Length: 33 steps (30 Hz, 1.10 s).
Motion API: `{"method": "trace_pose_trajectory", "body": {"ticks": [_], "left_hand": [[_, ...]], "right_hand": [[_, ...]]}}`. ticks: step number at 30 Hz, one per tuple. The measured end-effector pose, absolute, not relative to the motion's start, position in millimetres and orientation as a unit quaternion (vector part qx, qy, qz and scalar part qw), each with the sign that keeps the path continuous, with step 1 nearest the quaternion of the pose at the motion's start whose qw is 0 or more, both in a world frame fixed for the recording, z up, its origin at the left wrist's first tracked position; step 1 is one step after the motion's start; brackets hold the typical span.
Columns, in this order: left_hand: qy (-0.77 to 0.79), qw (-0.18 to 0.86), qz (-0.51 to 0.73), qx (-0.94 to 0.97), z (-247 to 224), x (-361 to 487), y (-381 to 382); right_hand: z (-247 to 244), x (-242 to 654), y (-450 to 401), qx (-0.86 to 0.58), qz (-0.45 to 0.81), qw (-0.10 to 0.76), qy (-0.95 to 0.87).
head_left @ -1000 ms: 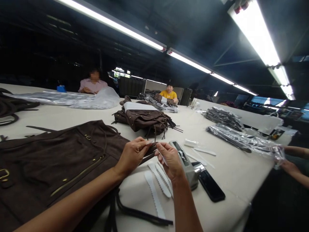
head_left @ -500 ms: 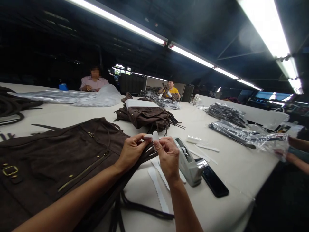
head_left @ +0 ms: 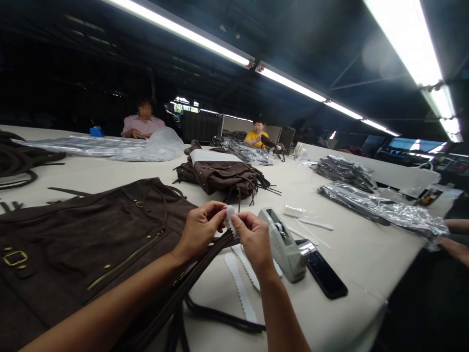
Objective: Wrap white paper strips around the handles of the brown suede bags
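Observation:
Between the fingertips of both hands is a small white strip (head_left: 231, 218) with a toothed edge, held around the top of dark brown straps (head_left: 216, 250). My left hand (head_left: 202, 226) pinches it from the left, my right hand (head_left: 253, 239) from the right. The straps run down toward a dark brown bag (head_left: 120, 230) lying flat at the left, with brass zips and a buckle. More white toothed strips (head_left: 240, 286) lie on the table below my right hand. A grey tape dispenser (head_left: 287, 252) stands just right of that hand.
A black phone (head_left: 327, 275) lies beside the dispenser. Folded brown bags (head_left: 223, 176) are stacked ahead. Plastic-wrapped packages (head_left: 381, 205) lie at the right, near another person's hand (head_left: 454, 248). Two people sit across the table (head_left: 351, 254).
The white strip now stands lower and closer around the straps, with my fingertips nearer together. At the right, the other person's hands and the wrapped package have shifted. The far person's brown item has moved right.

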<state>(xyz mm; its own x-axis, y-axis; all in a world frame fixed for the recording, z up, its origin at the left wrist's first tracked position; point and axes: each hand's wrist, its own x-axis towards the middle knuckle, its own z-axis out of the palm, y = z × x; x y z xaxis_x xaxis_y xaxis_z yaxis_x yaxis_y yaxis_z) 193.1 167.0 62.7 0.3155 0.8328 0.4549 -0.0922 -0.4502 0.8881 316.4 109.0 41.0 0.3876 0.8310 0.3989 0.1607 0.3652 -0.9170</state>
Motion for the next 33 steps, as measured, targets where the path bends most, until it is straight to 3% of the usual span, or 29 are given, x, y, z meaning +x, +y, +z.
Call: {"method": "trace_pose_trajectory", "body": {"ticks": [13,22,24,33], "left_hand": [[0.271,0.405,0.499,0.717,64.4,189.5,160.8],[0.144,0.066,0.481,0.862,58.8,181.2,164.6],[0.145,0.084,0.496,0.852,58.7,180.9,165.5],[0.237,0.396,0.488,0.741,69.7,183.7,165.4]], "right_hand": [[40.7,319.7,110.4,-0.517,0.279,0.664,-0.462],[37.4,312.7,115.5,-0.449,0.351,0.71,-0.413],[37.2,311.5,117.0,-0.427,0.376,0.718,-0.401],[36.2,311.9,119.3,-0.416,0.375,0.719,-0.412]]}}
